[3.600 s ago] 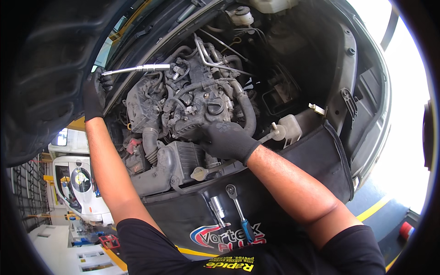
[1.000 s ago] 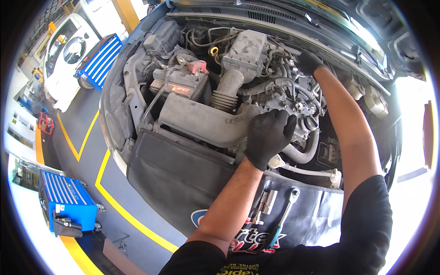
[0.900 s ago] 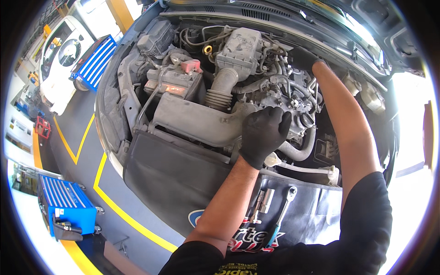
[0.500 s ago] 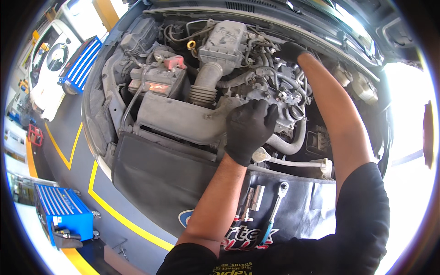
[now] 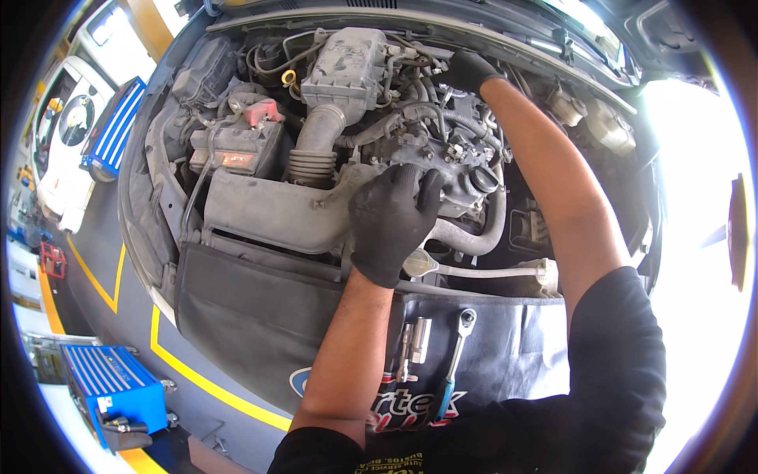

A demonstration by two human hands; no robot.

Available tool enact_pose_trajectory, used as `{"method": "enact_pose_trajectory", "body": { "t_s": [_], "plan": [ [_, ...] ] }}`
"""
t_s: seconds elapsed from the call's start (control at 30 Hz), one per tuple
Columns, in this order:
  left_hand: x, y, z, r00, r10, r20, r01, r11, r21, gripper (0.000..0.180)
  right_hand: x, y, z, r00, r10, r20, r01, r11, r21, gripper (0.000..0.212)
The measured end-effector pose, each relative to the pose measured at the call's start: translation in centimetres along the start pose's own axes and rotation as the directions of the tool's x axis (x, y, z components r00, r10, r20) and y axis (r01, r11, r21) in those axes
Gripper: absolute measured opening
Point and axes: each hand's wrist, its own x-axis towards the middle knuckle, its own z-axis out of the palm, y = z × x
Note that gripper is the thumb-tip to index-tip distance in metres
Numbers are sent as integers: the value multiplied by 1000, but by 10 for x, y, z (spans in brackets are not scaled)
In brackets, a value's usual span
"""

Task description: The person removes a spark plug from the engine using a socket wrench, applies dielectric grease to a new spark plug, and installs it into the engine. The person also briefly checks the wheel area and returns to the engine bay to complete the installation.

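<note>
My left hand (image 5: pixel 393 217), in a black glove, is at the front edge of the engine (image 5: pixel 418 154), beside the grey air intake duct (image 5: pixel 272 209). Its fingers curl over the edge; anything inside them is hidden. My right hand (image 5: pixel 467 73), also gloved in black, reaches to the back of the engine among hoses. The fingers of that hand are out of sight. Right of my left hand are a black oil filler cap (image 5: pixel 483 180) and a curved coolant hose (image 5: pixel 478 241). The air filter box (image 5: pixel 345 67) lies left of my right hand.
A dark fender cover (image 5: pixel 245 316) drapes over the car's front, with a ratchet (image 5: pixel 455 355) and sockets (image 5: pixel 421 340) on it. The battery (image 5: pixel 237 150) sits left of the ribbed hose (image 5: pixel 310 166). Blue tool cabinets (image 5: pixel 118 387) stand on the floor at left.
The whole view has shifted, so the engine bay now appears further left and slightly higher. Both hands remain at about the same spots on the engine.
</note>
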Motion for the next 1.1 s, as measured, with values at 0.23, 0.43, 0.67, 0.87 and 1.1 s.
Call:
{"method": "enact_pose_trajectory", "body": {
  "t_s": [0.23,0.43,0.67,0.87,1.1],
  "plan": [
    [-7,-6,5,998,-14,59,21,994,-112,14,26,41,30,864,-450,226,504,773,-386,24],
    [-20,-10,23,989,-86,-122,70,988,-135,18,46,60,56,847,-531,-18,522,838,-159,23],
    [-20,-2,28,981,-75,-176,71,997,-27,24,71,72,75,913,-408,1,407,911,-72,24],
    [-20,-7,37,984,-92,-149,88,995,-38,24,93,72,79,905,-424,-3,422,902,-91,26],
    [-20,-5,37,981,-83,-173,75,996,-55,24,103,80,80,889,-458,-31,451,884,-125,30]
  ]
}}
